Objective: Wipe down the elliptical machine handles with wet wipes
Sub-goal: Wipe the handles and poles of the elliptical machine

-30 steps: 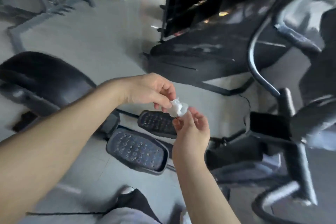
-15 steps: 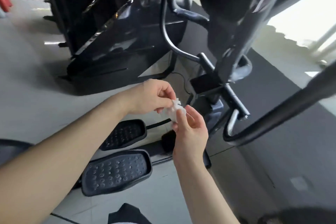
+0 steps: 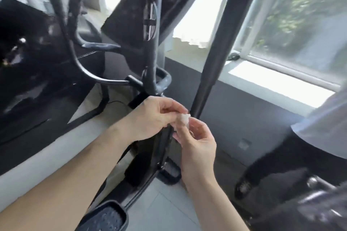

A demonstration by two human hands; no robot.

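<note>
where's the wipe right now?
Head view, centre: the wipe is pinched between the left hand and right hand, just left of the dark handle.

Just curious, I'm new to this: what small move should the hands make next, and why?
Probably spread the wipe open: the left hand and right hand both pinch it as a crumpled wad, which would cover little of the thick black handle just behind them.

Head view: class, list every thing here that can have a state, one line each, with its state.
wet wipe: crumpled into a wad, pinched by both hands.
left hand: fingers curled, pinches the wipe.
right hand: fingertips pinch the wipe.
long handle bar: no hand grips it.
short handle: upright, no hand grips it.
foot pedal: nothing on it.
</note>
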